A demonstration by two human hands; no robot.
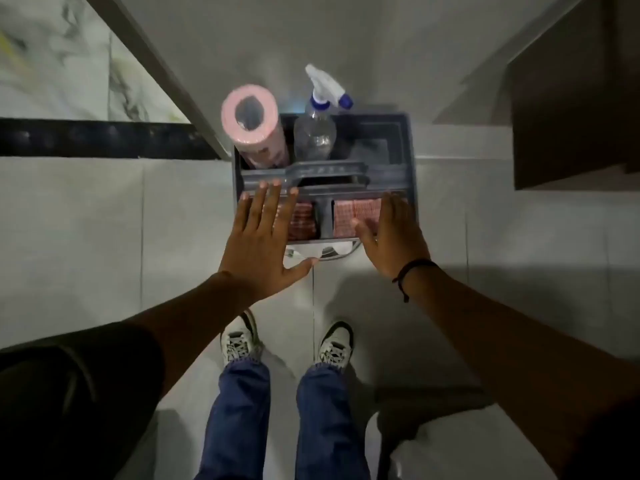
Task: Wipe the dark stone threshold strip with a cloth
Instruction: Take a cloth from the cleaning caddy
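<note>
The dark stone threshold strip (104,138) runs across the floor at left, ending behind a grey caddy (405,161). In the caddy's near compartments lie folded pink cloths (360,211). My left hand (261,240) hovers flat over the caddy's near left side, fingers spread, holding nothing. Over the near right side, my right hand (391,233) is also spread and empty, partly covering the cloths.
A pink cloth roll (251,116) and a clear spray bottle (317,128) stand in the caddy's far compartments. A dark wooden door (571,109) is at right, a pale door frame (156,71) at left. My shoes (242,341) stand on pale floor tiles.
</note>
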